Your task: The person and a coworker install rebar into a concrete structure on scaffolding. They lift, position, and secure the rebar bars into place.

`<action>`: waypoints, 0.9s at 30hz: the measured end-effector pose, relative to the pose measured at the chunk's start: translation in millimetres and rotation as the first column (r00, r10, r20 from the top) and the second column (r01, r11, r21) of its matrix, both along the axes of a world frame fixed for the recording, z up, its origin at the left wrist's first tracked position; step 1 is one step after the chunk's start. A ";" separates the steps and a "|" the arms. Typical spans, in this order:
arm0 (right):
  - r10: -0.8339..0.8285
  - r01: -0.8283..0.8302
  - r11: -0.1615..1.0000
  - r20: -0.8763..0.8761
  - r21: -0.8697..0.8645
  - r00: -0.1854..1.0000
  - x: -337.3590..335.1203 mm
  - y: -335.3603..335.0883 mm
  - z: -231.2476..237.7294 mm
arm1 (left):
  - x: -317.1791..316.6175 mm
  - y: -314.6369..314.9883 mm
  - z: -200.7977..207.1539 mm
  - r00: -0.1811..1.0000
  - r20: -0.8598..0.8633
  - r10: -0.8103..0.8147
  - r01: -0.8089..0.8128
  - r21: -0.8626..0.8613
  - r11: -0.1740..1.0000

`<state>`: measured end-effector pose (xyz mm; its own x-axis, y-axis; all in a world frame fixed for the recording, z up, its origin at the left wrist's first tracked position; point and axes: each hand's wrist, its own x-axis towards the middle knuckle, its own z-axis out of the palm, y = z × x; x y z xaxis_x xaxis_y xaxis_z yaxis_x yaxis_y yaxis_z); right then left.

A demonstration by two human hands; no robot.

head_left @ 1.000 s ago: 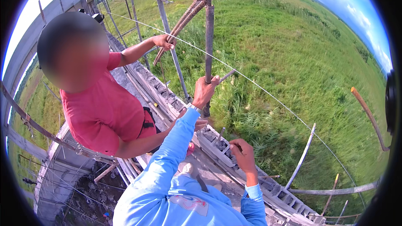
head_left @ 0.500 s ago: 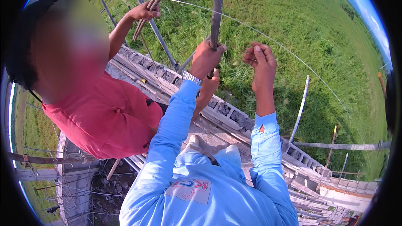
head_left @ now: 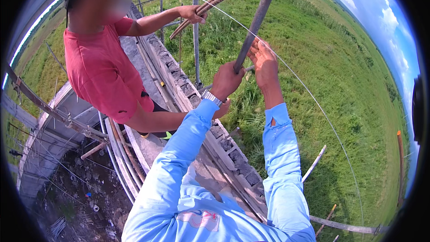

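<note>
My left hand (head_left: pixel 227 79), with a silver watch at the wrist, is closed round the lower end of a grey metal pipe (head_left: pixel 256 23). The pipe slants up and right to where ribbed steel bars (head_left: pixel 223 0) meet its top. Beside the pipe, my right hand (head_left: pixel 266 67) is raised with its fingers stretched out and holds nothing; whether its fingertips touch the pipe I cannot tell. A co-worker's hand (head_left: pixel 194 15) grips the bars on the left. That person's other hand (head_left: pixel 223 109) is partly hidden behind my left forearm.
A co-worker in a red shirt (head_left: pixel 101 69) stands on the left. A concrete block wall (head_left: pixel 228 145) runs beside the walkway, with grass far below. A thin pale line (head_left: pixel 313 96) crosses in front. Scaffold poles (head_left: pixel 196 40) stand beyond the wall; debris (head_left: pixel 94 197) lies down at left.
The pipe now leans right, its top swung over with the steel bars. My right hand has moved left and up to beside it. The view has shifted, and the co-worker appears farther off.
</note>
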<state>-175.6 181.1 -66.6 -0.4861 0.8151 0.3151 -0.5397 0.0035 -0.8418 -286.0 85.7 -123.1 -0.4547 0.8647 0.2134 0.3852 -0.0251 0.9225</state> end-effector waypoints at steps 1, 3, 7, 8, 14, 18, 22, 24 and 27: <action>0.017 -0.017 1.000 -0.007 -0.001 1.000 -2.9 2.9 2.3 | 1.7 -3.1 1.4 0.999 -0.041 0.018 -0.019 -0.016 1.000; 0.072 -0.072 0.997 -0.018 0.032 0.997 -10.9 7.9 7.9 | 5.0 -8.8 5.0 0.998 -0.033 0.059 -0.060 -0.018 0.998; 0.125 -0.137 0.974 0.074 0.180 0.989 -39.6 23.8 25.0 | 7.8 -12.2 12.9 0.992 -0.088 0.088 -0.087 0.025 0.996; 0.128 -0.149 0.969 0.117 0.195 0.985 -47.2 24.5 24.8 | 8.5 -12.4 13.8 0.995 -0.075 0.071 -0.070 0.017 0.997; 0.215 -0.293 0.878 0.235 0.378 0.948 -118.5 50.0 43.3 | 4.5 -16.1 14.0 0.993 -0.116 -0.003 0.005 0.020 1.000; 0.280 -0.338 0.834 0.194 0.436 0.940 -175.2 75.0 48.6 | -4.3 -16.2 12.8 0.995 -0.096 -0.011 0.016 0.052 0.999; 0.342 -0.374 0.836 0.152 0.401 0.927 -225.4 91.4 38.9 | -7.1 -14.2 11.9 0.992 -0.122 0.023 -0.022 0.005 1.000; 0.350 -0.343 0.846 0.060 0.409 0.935 -238.7 95.2 31.5 | -4.8 -14.2 9.6 0.990 -0.131 0.052 -0.050 0.019 0.999; 0.374 -0.347 0.864 -0.003 0.365 0.927 -250.7 100.1 26.3 | -0.9 -13.9 3.6 0.981 -0.181 0.073 -0.065 0.050 0.997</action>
<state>-426.3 281.2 -40.3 -0.6901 0.4162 0.5920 -0.6187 0.0850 -0.7810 -286.9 71.7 -119.5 -0.4631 0.8205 0.3353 0.5489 -0.0316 0.8353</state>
